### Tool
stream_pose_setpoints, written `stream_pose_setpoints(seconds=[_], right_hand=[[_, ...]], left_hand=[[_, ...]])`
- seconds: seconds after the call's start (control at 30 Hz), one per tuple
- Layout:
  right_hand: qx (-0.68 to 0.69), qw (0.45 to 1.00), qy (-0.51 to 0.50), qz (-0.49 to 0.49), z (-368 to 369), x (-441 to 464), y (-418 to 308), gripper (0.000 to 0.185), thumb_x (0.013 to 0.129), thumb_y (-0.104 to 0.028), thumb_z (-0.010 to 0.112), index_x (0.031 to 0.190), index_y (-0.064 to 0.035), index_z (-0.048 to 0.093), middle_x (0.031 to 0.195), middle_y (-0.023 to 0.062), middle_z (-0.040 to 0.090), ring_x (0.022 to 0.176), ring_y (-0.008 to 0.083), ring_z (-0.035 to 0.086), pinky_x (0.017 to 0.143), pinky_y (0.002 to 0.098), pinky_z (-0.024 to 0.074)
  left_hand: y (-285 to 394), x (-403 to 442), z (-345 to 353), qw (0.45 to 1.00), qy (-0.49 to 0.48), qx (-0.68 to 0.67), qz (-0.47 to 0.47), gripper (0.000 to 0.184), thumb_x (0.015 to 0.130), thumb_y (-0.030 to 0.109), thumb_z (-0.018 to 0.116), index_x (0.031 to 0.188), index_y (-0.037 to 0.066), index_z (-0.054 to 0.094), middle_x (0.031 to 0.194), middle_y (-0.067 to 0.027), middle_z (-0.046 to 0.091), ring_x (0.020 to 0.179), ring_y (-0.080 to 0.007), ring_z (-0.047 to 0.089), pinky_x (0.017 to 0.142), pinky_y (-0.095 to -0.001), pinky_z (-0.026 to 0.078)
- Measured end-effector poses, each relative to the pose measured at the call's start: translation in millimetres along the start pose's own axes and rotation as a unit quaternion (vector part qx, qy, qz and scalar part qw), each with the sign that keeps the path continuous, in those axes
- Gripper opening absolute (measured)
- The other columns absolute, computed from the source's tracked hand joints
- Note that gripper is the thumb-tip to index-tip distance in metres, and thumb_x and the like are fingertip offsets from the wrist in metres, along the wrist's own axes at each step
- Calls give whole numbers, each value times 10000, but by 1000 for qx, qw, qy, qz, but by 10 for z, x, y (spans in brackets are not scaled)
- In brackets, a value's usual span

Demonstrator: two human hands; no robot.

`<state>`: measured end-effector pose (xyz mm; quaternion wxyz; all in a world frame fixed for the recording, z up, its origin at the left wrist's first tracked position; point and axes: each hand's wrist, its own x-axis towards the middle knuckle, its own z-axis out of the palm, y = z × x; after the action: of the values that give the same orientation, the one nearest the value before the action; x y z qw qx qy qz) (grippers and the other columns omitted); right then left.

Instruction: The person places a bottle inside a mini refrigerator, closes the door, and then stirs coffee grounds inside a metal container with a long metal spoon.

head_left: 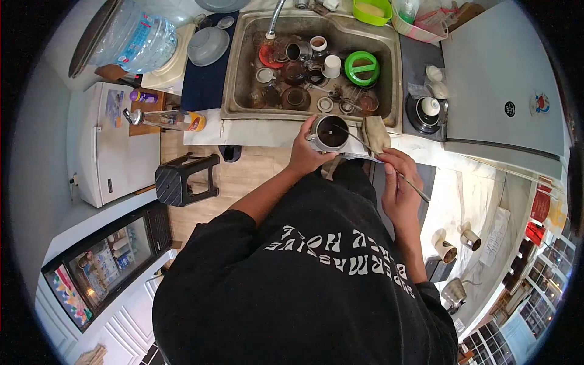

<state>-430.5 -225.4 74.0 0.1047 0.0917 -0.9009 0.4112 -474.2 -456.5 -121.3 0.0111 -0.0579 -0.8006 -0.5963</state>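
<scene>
My left hand (307, 151) is closed around a metal mug (329, 133) in front of the sink's near edge. Inside the mug it looks dark, with a small light spot that I cannot make out. Between the fingers of my right hand (400, 182) is a long thin metal spoon (415, 188), slanting across to the mug. Its far end reaches over the rim into the mug. A beige folded cloth (376, 134) lies by the counter edge, just beyond my right fingers and partly behind the spoon.
The steel sink (234, 79) holds several dirty glasses, cups and lids, a green round lid (362, 68) and a red strainer-like item (267, 56) under the faucet (275, 21). A bowl (208, 46) stands left. On the right are a black-based appliance (424, 117) and fridge (505, 79). A black stool (185, 179) stands lower left.
</scene>
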Motion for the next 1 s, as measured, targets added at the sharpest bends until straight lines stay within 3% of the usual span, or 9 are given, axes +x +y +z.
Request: stream_pose_setpoints(seconds=[0.13,0.33,0.43,0.53,0.63,0.73,0.83,1.0], right_hand=[[-19,999,17,23,-5,-9,-38,111,1007,-53,651,1084,-36,729,1187,185,730,1125,364,692,963,444,546],[-14,999,-27,-14,14,48,-106,106,1010,-52,644,1086,-29,714,1164,194,730,1170,382,677,964,460,547],[-20,1000,-17,-12,38,99,-155,101,1015,-59,639,1082,-27,707,1099,184,740,1184,384,672,969,462,544],[-23,1000,-19,5,-49,90,-154,104,1008,-48,644,1093,-30,701,1088,171,739,1190,381,666,976,461,539],[-19,999,-46,-12,-61,85,-195,109,1001,-38,647,1096,-26,699,1140,169,727,1188,378,664,978,462,537],[-30,998,-42,-27,58,129,-224,112,994,-30,650,1095,-28,699,1176,171,718,1175,376,665,978,463,534],[-50,999,-17,-5,36,138,-255,116,990,-27,654,1096,-35,699,1165,172,721,1166,379,663,980,461,531],[-38,999,-33,-12,13,101,-271,131,986,-14,652,1105,-42,699,1155,182,721,1149,386,666,973,460,534]], left_hand=[[25,-13,-30,1000,-8,-13,-7,1243,634,251,1013,1601,-22,283,1516,-236,491,1405,-354,529,1183,-446,427],[128,-43,-360,996,3,71,57,1286,631,342,1007,1599,-25,243,1483,-251,481,1415,-381,485,1171,-493,411],[269,-51,-515,996,9,72,57,1164,641,345,995,1541,-11,350,1450,-240,497,1383,-388,497,1154,-489,420],[384,-26,-601,991,16,105,86,844,701,319,954,1378,16,552,1310,-199,591,1246,-366,576,1062,-461,474],[450,20,-599,991,5,106,79,429,802,247,874,1125,34,690,1065,-139,673,1027,-321,649,923,-420,519],[462,40,-545,996,16,80,46,194,876,174,798,985,37,717,877,-97,684,836,-275,667,812,-388,530],[416,19,-509,997,13,59,39,127,933,113,741,951,-7,702,842,-120,689,780,-229,671,755,-356,532],[390,22,-481,1000,-3,17,3,177,950,159,730,931,-13,691,833,-136,703,757,-240,675,717,-360,526]])
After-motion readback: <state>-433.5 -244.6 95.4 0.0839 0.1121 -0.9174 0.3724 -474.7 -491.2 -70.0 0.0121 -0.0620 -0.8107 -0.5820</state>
